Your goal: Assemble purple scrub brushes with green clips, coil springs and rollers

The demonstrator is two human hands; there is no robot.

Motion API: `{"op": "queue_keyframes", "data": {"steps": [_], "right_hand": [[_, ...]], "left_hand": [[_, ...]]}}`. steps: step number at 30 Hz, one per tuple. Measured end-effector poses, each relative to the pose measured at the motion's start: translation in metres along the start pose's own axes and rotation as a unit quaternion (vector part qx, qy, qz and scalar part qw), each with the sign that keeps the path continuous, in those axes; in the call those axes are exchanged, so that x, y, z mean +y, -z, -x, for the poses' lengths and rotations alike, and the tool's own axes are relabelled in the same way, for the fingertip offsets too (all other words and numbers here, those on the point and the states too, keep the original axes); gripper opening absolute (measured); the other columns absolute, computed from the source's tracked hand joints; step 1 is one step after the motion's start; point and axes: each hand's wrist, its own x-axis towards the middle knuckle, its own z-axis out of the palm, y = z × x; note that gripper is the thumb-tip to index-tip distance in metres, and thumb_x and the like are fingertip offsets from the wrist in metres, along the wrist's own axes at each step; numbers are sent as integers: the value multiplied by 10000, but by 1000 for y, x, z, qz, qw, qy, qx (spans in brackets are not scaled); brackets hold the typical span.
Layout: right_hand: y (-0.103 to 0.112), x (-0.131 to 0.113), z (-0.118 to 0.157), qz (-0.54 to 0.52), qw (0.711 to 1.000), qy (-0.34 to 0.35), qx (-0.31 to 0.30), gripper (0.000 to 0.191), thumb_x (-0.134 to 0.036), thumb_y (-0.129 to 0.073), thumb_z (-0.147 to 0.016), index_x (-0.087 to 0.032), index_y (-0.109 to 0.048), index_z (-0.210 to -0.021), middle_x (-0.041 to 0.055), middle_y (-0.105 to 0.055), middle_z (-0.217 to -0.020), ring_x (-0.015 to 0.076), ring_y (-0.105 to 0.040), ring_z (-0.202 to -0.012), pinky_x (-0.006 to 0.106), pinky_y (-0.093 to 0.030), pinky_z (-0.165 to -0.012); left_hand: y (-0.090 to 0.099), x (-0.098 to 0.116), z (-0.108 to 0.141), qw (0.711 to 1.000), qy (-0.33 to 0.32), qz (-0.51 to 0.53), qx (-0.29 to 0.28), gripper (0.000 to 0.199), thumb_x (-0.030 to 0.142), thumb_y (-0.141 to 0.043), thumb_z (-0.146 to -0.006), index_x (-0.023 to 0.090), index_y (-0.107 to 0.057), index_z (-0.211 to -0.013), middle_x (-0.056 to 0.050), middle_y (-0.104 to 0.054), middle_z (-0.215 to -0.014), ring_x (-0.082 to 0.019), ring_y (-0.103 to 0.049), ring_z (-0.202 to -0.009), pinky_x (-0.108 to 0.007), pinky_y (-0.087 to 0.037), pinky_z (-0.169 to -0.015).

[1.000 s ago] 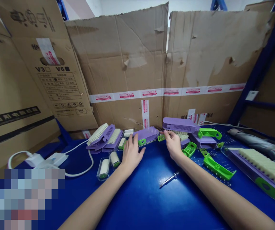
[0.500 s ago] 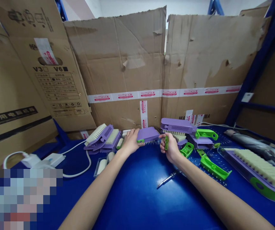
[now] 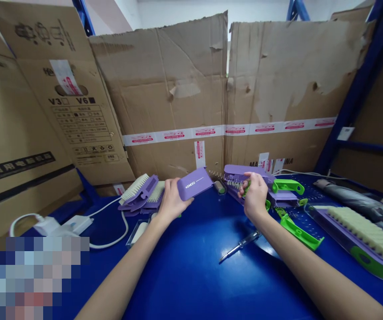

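Observation:
My left hand [image 3: 171, 202] is closed around the left end of a purple plastic cover [image 3: 195, 183] with "KEMOQI" printed in white; it is tilted, right end higher. My right hand [image 3: 255, 195] is curled in a pinch around a small green plastic piece [image 3: 246, 188], mostly hidden by the fingers. Behind that hand lie purple brush parts with pale bristles [image 3: 244, 170] and a green handle part [image 3: 288, 186]. Beside my left hand rest purple brush heads [image 3: 141, 193]. A screwdriver [image 3: 239, 246] with a clear handle lies below my right hand.
Small screws [image 3: 218, 175] are scattered at the back and right of the blue table [image 3: 191, 275]. At right are a green part [image 3: 300, 233] and a bristled purple brush [image 3: 364, 235] in clear packaging. White cables and a plug [image 3: 49, 224] lie left. Cardboard [image 3: 174, 102] walls the back.
My left hand has lifted and turned the purple cover, so its printed face shows. My right hand has moved right and slightly up, away from the cover, with the green piece.

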Motion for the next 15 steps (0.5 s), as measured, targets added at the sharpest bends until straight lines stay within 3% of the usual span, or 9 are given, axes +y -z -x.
{"op": "queue_keyframes", "data": {"steps": [5, 10, 15], "right_hand": [[0, -10, 1, 26, 997, 57, -32, 213, -414, -521, -811, -201, -519, -806, -92, -373, -499, 57, -333, -321, 176, -254, -280], [2, -21, 0, 56, 988, 127, -60, 201, -377, -535, -816, -186, -554, -755, -82, -342, -483, 57, -308, -333, 187, -236, -299], [4, -23, 0, 71, 986, 113, -100, 198, -383, -545, -810, -190, -560, -768, -75, -336, -489, 64, -307, -356, 188, -226, -309]], "left_hand": [[2, 5, 3, 1000, 6, 15, -2, 651, 141, -697, -522, 188, -341, -1065, -47, -378, -1027, -238, -488, -987, -424, -447, -872], [1, 3, 3, 999, 34, 19, 17, 638, 158, -697, -530, 194, -315, -1039, -45, -377, -1015, -229, -488, -969, -413, -456, -845], [2, -1, 2, 999, 39, 10, 33, 642, 139, -694, -530, 201, -309, -1040, -40, -376, -1007, -228, -487, -968, -412, -458, -844]]}}
